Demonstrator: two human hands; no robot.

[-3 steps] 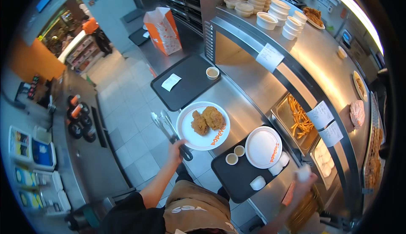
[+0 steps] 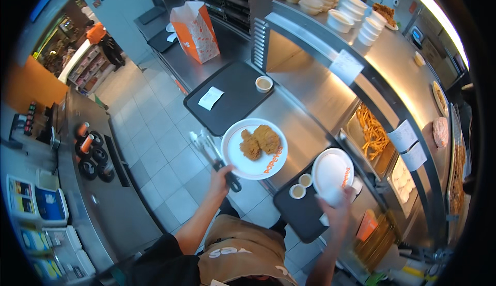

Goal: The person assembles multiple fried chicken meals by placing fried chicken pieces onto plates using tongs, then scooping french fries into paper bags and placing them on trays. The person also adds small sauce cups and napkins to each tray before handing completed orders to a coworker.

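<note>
My left hand (image 2: 221, 178) is closed round a pair of tongs (image 2: 232, 181) with a black handle and metal arms. Beside its fingers is the rim of a white plate (image 2: 238, 168) bearing pieces of fried chicken (image 2: 262, 140); whether the hand also grips the plate, I cannot tell. To the right, my right hand (image 2: 339, 214) holds a small white rounded item (image 2: 332, 198), blurred, over a black tray (image 2: 295, 214). On that tray stand another white plate (image 2: 330, 169) and two small sauce cups (image 2: 297, 191). My right hand partly hides the plate and the tray's right side.
Farther back, a black tray (image 2: 232, 87) holds a receipt and a sauce cup. Behind it stands an orange-and-white paper bag (image 2: 199, 32). On the right are a pan of fries (image 2: 373, 133), a bin of white items (image 2: 402, 180) and stacked white tubs (image 2: 369, 31).
My right hand has moved left with the white item, from beside the tray to over it. The left hand keeps the tongs. The whole view has shifted slightly.
</note>
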